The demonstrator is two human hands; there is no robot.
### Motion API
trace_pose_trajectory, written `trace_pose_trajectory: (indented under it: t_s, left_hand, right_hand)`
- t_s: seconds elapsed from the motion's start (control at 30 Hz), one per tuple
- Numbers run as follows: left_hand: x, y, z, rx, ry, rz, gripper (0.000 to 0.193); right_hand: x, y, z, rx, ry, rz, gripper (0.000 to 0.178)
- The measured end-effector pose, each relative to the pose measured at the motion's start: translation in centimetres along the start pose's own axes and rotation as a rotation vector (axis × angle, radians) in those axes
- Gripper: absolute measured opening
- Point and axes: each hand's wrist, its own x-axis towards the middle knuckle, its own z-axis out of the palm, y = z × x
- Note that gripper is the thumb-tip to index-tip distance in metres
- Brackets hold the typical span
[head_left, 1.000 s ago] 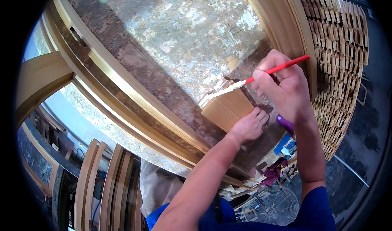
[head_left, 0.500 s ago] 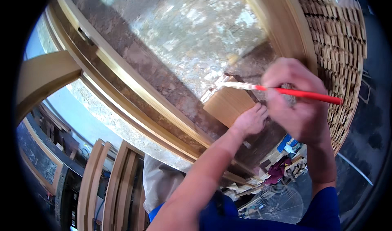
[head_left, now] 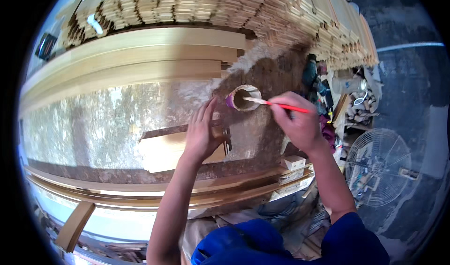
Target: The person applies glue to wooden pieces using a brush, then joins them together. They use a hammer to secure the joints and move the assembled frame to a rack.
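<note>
One right hand (head_left: 296,120) has brought its pinched red-handled brush (head_left: 293,108) from the pale wooden board (head_left: 161,151) to the round purple cup (head_left: 229,101), the open left hand (head_left: 201,134) beside it.

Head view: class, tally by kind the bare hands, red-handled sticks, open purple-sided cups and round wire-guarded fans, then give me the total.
Bare hands: 2 (left hand, right hand)
Red-handled stick: 1
Open purple-sided cup: 1
Round wire-guarded fan: 1
Total: 5
</note>
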Motion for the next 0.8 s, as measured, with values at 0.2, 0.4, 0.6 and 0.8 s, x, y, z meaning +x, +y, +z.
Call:
trace_pose_trajectory:
  t_s: [0.2,0.4,0.6,0.8]
  left_hand:
    - [8.0,-0.8,6.7,0.035,-0.003,-0.030,0.065]
    - [4.0,1.2,2.0,0.042,0.231,0.116,0.055]
    - [-2.2,-1.1,-7.2,-0.040,0.486,0.024,0.060]
    - [-10.2,-6.7,-16.9,0.059,0.694,-0.146,0.057]
  right_hand:
    - [1.0,5.1,6.2,-0.087,-0.141,-0.140,0.009]
    - [1.8,2.7,5.6,0.288,-0.064,-0.008,0.005]
    - [4.1,-7.4,9.5,0.642,-0.218,0.156,0.006]
    - [6.5,-15.1,14.7,0.989,-0.189,0.313,0.010]
